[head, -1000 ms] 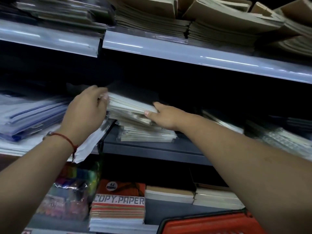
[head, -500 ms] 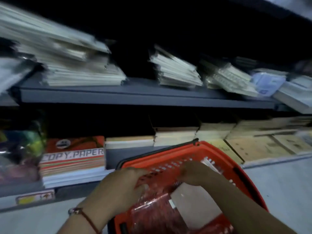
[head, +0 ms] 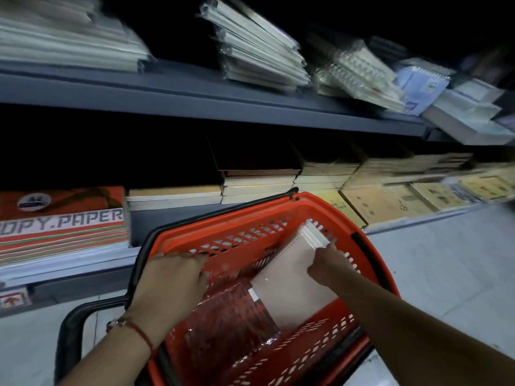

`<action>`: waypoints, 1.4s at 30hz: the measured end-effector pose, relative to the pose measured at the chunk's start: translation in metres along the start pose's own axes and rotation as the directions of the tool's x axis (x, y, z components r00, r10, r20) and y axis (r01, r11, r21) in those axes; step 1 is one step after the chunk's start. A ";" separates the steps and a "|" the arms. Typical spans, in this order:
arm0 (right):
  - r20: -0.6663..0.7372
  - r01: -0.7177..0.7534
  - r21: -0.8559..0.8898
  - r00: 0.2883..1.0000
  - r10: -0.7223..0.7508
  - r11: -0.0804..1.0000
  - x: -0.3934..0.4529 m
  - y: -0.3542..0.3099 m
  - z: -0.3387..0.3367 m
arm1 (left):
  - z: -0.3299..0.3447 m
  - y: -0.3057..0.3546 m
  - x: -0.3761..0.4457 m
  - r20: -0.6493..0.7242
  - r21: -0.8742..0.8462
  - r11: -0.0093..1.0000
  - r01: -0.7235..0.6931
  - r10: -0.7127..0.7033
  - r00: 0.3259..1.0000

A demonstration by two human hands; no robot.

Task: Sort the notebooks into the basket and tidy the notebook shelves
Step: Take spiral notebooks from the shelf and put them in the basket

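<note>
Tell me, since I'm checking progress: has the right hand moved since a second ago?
Yes. The right hand left the middle shelf and came down into the orange basket, onto the notebooks.

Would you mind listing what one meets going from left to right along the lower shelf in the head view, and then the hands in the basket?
Lower shelf: copy paper ream → low notebook stack → taller notebook stacks → flat kraft-cover notebooks. In the red basket: left hand → right hand.
</note>
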State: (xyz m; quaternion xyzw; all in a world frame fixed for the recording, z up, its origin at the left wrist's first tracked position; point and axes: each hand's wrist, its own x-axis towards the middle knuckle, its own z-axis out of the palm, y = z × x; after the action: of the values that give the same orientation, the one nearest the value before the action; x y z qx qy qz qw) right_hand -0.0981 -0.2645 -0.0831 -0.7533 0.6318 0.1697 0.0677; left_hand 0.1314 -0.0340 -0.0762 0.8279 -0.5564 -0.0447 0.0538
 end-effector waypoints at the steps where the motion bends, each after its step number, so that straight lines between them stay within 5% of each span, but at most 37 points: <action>1: -0.026 0.013 -0.018 1.000 -0.014 1.000 -0.004 -0.003 -0.001 | -0.001 0.000 0.000 -0.013 -0.001 1.000 -0.001 0.001 1.000; 7: -0.074 0.095 0.052 0.993 -0.091 0.994 -0.009 -0.012 0.000 | 0.000 -0.001 0.000 -0.040 -0.022 1.000 0.005 -0.006 0.999; 12: 0.062 0.126 0.169 0.988 -0.138 0.978 -0.009 -0.017 0.002 | -0.002 0.000 0.000 -0.087 -0.062 0.998 -0.003 -0.002 0.996; 18: 0.218 0.285 -0.019 0.937 -0.274 0.958 -0.010 -0.028 -0.001 | 0.000 0.000 0.000 -0.137 -0.100 0.995 -0.013 -0.001 0.991; 24: 0.195 0.486 0.302 0.811 -0.552 0.820 -0.043 -0.040 -0.075 | -0.001 -0.001 -0.001 -0.137 -0.148 0.989 -0.024 0.003 0.991; 29: -0.010 0.636 0.407 0.721 -0.693 0.655 -0.084 -0.045 -0.132 | -0.015 0.003 -0.004 -0.121 -0.211 0.977 -0.024 -0.002 0.993; 35: -0.367 0.776 0.413 0.620 -0.693 0.476 -0.118 -0.052 -0.166 | -0.019 -0.004 -0.003 -0.095 -0.505 0.862 0.035 -0.096 0.991; 42: -0.776 0.865 0.047 0.347 -0.527 0.499 -0.133 -0.070 -0.170 | -0.025 -0.014 -0.007 -0.142 -0.912 0.408 -0.027 -0.254 0.957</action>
State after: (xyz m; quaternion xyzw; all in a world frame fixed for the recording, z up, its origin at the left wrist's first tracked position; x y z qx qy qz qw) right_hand -0.0204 -0.1819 0.1133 -0.9177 0.2277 -0.3165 0.0758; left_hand 0.1448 -0.0218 -0.0528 0.7012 -0.3735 -0.2333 0.5607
